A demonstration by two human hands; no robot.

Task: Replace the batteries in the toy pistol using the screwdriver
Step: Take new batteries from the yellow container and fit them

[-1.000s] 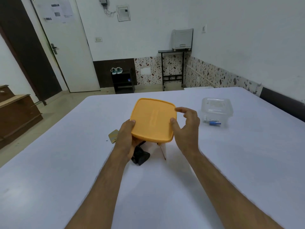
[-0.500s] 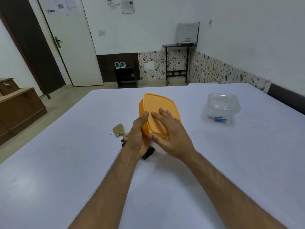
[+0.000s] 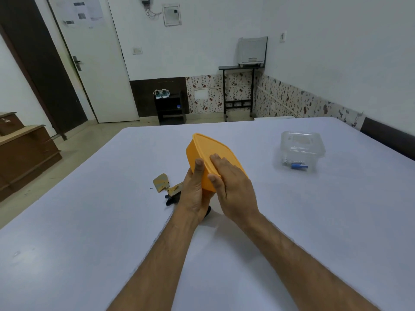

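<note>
Both hands hold the orange box [image 3: 203, 151] tilted above the desk [image 3: 89, 221]: left hand [image 3: 195, 191] grip curled round its near edge, right hand [image 3: 233, 187] flat on its lid. The toy pistol [image 3: 174, 194] lies just left of the box, mostly hidden; the clear container [image 3: 301, 151] sits well right.

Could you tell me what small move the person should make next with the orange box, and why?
Probably peel up the lid's near edge with the right hand. The orange square plastic box is tilted and lidded; the left hand grips its side while right fingers lie flat across the lid. The partly hidden black toy pistol lies on the white table beneath the hands.
</note>
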